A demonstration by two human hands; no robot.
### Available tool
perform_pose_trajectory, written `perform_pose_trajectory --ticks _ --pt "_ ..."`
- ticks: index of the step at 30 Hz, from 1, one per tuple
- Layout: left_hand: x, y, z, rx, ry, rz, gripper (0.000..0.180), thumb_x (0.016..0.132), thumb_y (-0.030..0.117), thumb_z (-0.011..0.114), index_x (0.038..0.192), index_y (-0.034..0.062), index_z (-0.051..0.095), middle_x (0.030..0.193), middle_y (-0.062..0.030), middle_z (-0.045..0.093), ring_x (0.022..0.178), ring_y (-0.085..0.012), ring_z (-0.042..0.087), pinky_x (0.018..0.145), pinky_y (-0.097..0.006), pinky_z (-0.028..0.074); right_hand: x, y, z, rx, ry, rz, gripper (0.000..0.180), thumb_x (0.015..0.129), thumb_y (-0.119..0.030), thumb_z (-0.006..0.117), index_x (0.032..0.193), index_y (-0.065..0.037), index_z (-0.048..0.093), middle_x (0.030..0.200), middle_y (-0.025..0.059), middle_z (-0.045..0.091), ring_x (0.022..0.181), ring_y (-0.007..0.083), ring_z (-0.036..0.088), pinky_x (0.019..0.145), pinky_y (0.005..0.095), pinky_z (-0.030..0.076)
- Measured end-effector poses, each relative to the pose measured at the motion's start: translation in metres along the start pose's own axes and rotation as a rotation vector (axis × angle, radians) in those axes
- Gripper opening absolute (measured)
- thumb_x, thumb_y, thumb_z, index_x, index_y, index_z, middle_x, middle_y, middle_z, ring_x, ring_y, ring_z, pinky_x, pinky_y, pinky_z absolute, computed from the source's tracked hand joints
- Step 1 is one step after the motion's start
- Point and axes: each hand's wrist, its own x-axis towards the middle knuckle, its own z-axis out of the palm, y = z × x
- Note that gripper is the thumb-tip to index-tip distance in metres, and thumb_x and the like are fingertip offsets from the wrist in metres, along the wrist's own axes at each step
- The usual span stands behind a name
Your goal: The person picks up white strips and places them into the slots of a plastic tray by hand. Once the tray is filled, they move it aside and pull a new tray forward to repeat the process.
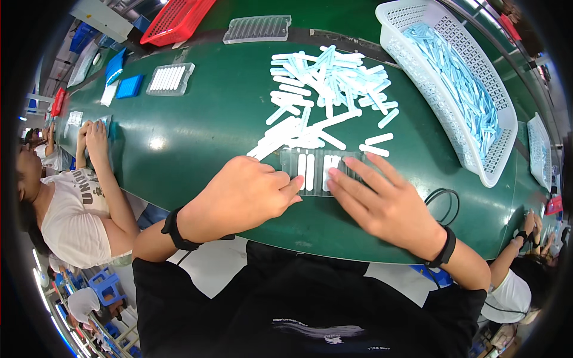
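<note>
Clear tray (pixel 314 173), both hands flat, fingers (pixel 352 179) spread

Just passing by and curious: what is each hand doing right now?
Left hand: loosely curled, fingertips on the clear tray; grip cannot be told.
Right hand: open, fingers flat on the tray.

A long green worktop (pixel 197 128) runs across the view. On it lie a loose heap of white and pale blue flat sticks (pixel 325 89), a clear slotted tray (pixel 316 170) at the near edge, a white mesh basket (pixel 418 24) filled with blue sticks, a red basket (pixel 176 21), two more clear trays (pixel 171 79) (pixel 258 28), and a small blue box (pixel 129 86).
</note>
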Motion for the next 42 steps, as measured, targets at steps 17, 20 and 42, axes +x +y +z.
perform_pose_trajectory --ticks 17,20,42 --pt "0.004 -0.001 -0.005 -0.004 -0.085 -0.033 0.028 0.088 0.030 0.081 0.107 0.0101 0.078 0.064 -0.0003 0.054 0.061 -0.0196 0.065 0.055 -0.036 0.048 0.001 0.009 -0.001 -0.015 0.032 -0.018 0.033 0.079 -0.021 0.079 0.108 -0.005 0.075 0.128 0.0090 0.069 0.117 0.0238 0.062 0.106 0.0459 0.050" --pt "0.003 0.001 -0.004 0.007 -0.089 -0.044 0.026 0.088 0.030 0.081 0.106 0.0104 0.078 0.064 0.0001 0.054 0.061 -0.0193 0.066 0.055 -0.036 0.048 0.004 0.011 -0.006 0.058 0.015 0.167 0.051 0.074 -0.028 0.084 0.115 0.001 0.072 0.131 0.0108 0.066 0.116 0.0244 0.061 0.105 0.0440 0.050" --pt "0.017 -0.016 -0.014 -0.174 -0.057 -0.113 0.017 0.096 0.022 0.073 0.107 0.0109 0.079 0.067 -0.0083 0.065 0.061 -0.0297 0.065 0.056 -0.042 0.048 0.006 0.023 -0.003 0.331 0.202 0.263 0.006 0.080 -0.008 0.072 0.086 -0.008 0.073 0.096 0.0033 0.070 0.083 0.0249 0.068 0.076 0.0384 0.053"
